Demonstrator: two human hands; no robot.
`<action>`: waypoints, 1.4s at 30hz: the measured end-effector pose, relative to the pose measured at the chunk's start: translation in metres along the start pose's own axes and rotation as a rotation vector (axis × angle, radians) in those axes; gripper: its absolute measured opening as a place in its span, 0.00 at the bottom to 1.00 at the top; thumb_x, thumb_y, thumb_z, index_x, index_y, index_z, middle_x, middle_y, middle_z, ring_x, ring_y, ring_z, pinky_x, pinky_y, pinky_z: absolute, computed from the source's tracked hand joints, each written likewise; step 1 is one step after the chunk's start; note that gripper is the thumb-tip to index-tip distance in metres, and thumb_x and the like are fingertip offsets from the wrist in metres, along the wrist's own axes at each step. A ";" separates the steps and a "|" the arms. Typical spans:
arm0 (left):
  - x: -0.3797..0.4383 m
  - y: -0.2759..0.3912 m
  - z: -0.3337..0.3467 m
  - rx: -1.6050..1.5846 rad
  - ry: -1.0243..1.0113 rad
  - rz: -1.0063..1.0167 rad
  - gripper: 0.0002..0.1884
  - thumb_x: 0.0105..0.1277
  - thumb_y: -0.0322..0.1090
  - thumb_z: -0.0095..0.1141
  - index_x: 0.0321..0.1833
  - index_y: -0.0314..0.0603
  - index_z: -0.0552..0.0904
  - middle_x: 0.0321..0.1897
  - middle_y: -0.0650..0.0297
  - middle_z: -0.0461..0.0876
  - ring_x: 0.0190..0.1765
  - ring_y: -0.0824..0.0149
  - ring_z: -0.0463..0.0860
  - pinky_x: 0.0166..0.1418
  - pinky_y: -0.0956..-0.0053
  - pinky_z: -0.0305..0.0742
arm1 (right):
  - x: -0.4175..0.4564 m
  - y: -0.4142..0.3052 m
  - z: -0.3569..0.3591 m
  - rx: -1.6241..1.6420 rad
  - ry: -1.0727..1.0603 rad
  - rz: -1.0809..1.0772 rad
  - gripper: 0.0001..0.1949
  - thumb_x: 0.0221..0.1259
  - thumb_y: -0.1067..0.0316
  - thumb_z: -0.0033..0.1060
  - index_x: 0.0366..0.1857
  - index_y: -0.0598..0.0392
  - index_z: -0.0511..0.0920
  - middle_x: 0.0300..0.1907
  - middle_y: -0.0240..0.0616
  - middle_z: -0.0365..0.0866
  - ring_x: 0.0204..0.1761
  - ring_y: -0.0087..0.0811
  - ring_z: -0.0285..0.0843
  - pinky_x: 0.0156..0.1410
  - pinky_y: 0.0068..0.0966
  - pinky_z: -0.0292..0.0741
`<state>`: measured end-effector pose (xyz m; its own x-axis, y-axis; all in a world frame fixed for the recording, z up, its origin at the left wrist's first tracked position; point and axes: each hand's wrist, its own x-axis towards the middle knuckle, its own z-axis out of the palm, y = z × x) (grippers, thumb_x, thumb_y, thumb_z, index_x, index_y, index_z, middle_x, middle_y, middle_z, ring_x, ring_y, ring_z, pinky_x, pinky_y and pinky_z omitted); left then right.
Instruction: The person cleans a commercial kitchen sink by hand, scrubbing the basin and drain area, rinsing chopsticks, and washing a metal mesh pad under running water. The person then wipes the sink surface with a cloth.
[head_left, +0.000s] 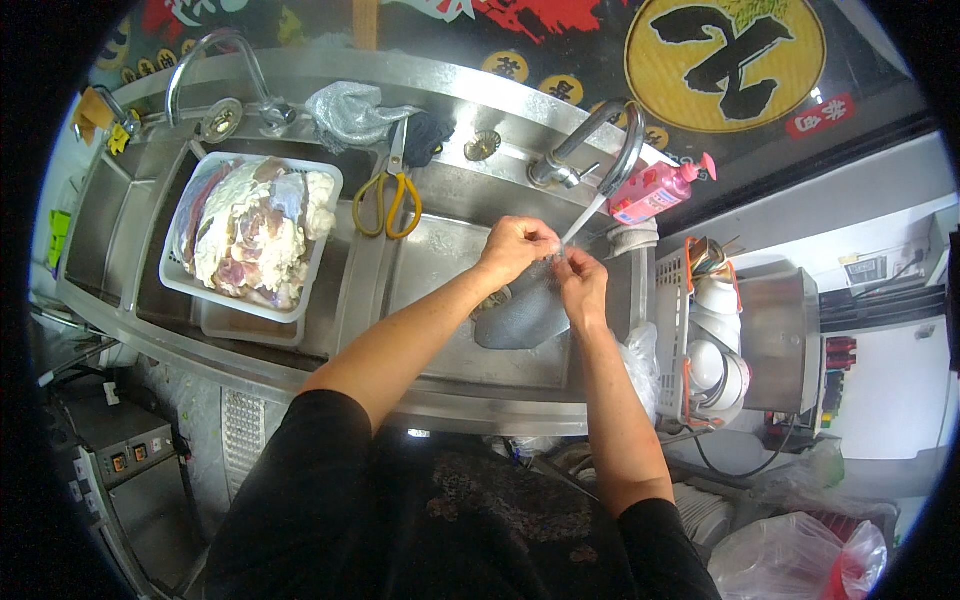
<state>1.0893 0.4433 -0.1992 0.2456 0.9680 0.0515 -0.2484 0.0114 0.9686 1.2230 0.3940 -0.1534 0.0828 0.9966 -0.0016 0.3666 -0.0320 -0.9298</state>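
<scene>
Water runs from the right-hand faucet over my fingertips. My left hand pinches the upper edge of a grey mesh cloth or bag, and my right hand grips the same edge close beside it. The mesh hangs below my hands in the steel sink basin. Behind its left edge a round metal drain part shows in part. Exactly how the fingers hold the edge is hard to see.
A white basket of raw meat sits over the left basin. Yellow-handled scissors lie on the divider, near a silvery cloth. A pink pump bottle stands behind the right faucet. Bowls fill a rack at right.
</scene>
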 end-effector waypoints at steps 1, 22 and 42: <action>-0.001 0.002 0.002 -0.100 -0.008 -0.059 0.03 0.58 0.26 0.64 0.34 0.36 0.85 0.34 0.65 0.82 0.39 0.73 0.80 0.40 0.77 0.77 | 0.002 0.004 0.000 0.000 0.009 -0.011 0.04 0.61 0.74 0.55 0.34 0.61 0.81 0.23 0.21 0.71 0.24 0.14 0.61 0.29 0.17 0.60; -0.013 -0.003 -0.001 0.236 0.115 0.065 0.09 0.56 0.25 0.65 0.40 0.34 0.83 0.33 0.61 0.84 0.37 0.69 0.83 0.43 0.75 0.78 | 0.009 0.023 -0.002 0.067 0.060 0.057 0.07 0.60 0.75 0.58 0.40 0.61 0.82 0.30 0.26 0.79 0.31 0.16 0.70 0.37 0.16 0.68; -0.010 0.000 -0.007 -0.223 0.101 -0.127 0.10 0.70 0.36 0.54 0.34 0.36 0.80 0.25 0.65 0.80 0.28 0.74 0.78 0.34 0.78 0.75 | 0.014 0.027 -0.016 0.028 0.027 0.034 0.08 0.60 0.75 0.58 0.41 0.64 0.82 0.26 0.24 0.76 0.27 0.15 0.67 0.34 0.15 0.65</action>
<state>1.0804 0.4358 -0.2017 0.1964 0.9752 -0.1023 -0.4241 0.1785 0.8878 1.2489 0.4056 -0.1721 0.1196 0.9925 -0.0235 0.3371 -0.0628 -0.9394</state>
